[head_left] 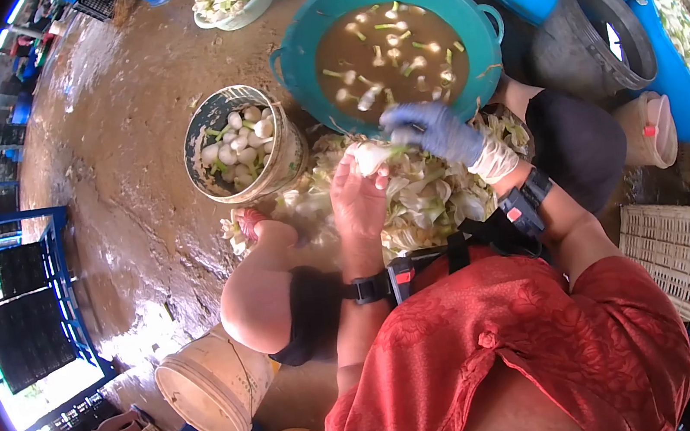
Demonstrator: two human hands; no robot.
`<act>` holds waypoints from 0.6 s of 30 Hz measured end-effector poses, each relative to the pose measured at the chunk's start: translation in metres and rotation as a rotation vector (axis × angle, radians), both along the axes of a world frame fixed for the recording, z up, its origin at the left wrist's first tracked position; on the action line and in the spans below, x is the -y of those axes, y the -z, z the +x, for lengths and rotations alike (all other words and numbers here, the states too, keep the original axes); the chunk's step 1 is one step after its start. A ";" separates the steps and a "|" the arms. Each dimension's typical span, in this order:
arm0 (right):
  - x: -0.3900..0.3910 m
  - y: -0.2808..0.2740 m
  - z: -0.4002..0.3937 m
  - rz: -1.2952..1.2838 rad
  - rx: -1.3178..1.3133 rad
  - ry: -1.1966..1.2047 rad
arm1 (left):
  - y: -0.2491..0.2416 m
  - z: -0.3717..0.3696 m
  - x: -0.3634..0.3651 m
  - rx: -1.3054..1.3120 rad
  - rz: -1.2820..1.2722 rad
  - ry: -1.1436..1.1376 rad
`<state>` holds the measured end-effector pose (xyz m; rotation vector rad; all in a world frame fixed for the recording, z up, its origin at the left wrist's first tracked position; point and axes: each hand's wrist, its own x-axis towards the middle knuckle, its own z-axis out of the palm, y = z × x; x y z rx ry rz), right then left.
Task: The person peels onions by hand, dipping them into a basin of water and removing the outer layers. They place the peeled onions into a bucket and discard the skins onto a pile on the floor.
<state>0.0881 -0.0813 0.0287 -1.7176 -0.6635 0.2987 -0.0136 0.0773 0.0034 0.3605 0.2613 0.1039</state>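
My bare left hand holds a white bulb with a short green stem, its fingers curled round it. Just to the right is my right hand, in a blue and white glove and blurred; its fingers are bent near the stem, and what they hold is hidden. Below both hands lies a heap of pale peeled leaves. Beyond them, a green tub of brown water has several bulbs with stems floating in it. A dirty white bucket full of bulbs stands to the left.
A bowl of peelings is at the top. On the right are a black tub, a blue sheet bearing leaves, a pinkish bucket and a white crate. An overturned bucket lies at lower left on wet ground.
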 end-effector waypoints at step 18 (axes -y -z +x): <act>-0.019 0.026 -0.022 -0.292 0.220 0.053 | 0.001 -0.006 0.001 -0.138 0.406 0.072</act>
